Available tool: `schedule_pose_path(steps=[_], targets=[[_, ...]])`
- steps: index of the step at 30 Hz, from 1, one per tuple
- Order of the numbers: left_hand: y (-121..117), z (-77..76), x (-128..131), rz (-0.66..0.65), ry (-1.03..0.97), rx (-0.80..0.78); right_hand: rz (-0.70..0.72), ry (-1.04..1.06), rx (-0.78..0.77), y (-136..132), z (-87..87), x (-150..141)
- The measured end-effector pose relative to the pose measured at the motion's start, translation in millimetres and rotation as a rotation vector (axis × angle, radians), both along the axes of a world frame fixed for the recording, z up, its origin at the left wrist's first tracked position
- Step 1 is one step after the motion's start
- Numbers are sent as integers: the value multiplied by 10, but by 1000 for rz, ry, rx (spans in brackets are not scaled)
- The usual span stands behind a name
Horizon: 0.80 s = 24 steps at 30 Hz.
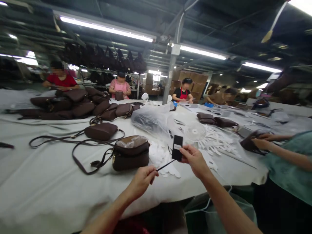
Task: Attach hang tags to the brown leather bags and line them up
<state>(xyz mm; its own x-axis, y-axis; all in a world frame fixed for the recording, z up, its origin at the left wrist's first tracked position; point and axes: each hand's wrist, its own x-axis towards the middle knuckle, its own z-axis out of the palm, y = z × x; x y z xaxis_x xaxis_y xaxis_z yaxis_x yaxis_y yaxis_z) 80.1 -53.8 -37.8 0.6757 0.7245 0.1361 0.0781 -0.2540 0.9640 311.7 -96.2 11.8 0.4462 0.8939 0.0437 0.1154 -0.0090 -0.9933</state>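
My right hand [193, 160] pinches a black hang tag [177, 148] with a small white label, held up over the table. A thin dark cord [165, 165] runs from the tag's lower end to my left hand [143, 180], whose fingers are closed on it. Just left of the tag, a dark brown handbag [131, 159] stands upright with its top open and clear plastic stuffing inside. Its strap [83, 162] loops out to the left over the cloth. Behind it lies a second brown bag [101, 131].
Brown bags [70, 104] are heaped at the back left. White paper strips [219, 139], a round white fan [195, 131] and a clear plastic bag [153, 118] lie behind my hands. At right, a co-worker's hands [264, 142] hold a dark bag. Other people work across the table.
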Motion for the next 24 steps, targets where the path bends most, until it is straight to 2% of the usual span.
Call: schedule_pose_path(steps=[2,4,6,8,10,13,16,20,22,24], targets=[[11,30,-300,79,203,286,31,-191,-149,-35,-194,-55],[-10,101,-487,88,384,481,110,-323,-128,-59,-328,-280],[-40,181,-565,70,500,573,338,-207,-37,-85,-377,-646],[-60,246,-596,87,548,592,641,72,-51,-100,-366,-1047],[-65,286,-653,129,535,568,815,260,-131,-80,-334,-1364],[-43,291,-849,215,437,475,851,200,-206,34,-281,-1570],[43,186,-1098,251,242,280,851,-156,-199,193,-174,-1571],[228,-127,-1304,245,-2,-96,928,-710,-51,400,67,-1584],[273,-213,-1374,304,-36,-171,938,-833,10,499,186,-1614],[236,-137,-1486,382,-97,-147,878,-871,62,566,315,-1633]])
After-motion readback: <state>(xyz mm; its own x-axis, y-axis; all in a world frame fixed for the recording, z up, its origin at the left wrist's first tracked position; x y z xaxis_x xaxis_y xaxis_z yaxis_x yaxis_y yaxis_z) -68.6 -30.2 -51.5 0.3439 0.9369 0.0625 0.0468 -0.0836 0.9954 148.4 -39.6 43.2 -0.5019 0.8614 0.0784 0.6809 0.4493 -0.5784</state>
